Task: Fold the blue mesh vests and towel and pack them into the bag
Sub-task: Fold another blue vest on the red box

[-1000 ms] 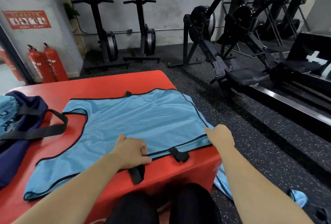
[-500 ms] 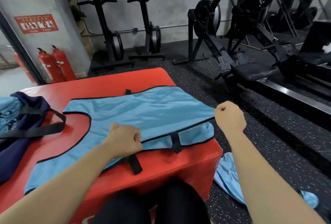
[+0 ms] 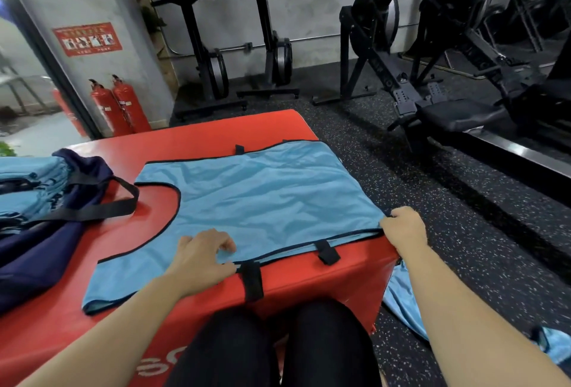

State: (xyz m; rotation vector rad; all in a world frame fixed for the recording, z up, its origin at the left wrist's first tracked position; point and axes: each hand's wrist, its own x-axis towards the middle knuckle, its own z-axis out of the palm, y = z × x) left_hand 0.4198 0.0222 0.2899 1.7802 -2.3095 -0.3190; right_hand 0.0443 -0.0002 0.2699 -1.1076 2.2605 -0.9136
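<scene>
Your red padded block (image 3: 216,133) carries the blue mesh vest (image 3: 262,201), spread flat with its near hem along the front edge. The navy bag (image 3: 46,257) lies open at the block's left end, with folded blue cloth (image 3: 27,188) inside. Another blue piece (image 3: 404,303) lies on the floor to the right. Your left hand (image 3: 200,260) pinches the near hem beside a black strap (image 3: 251,281). Your right hand (image 3: 403,227) is curled round the vest's right corner.

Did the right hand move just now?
Yes. The right hand came down toward the near right corner of the red box, where it grips a corner of the blue vest.
</scene>
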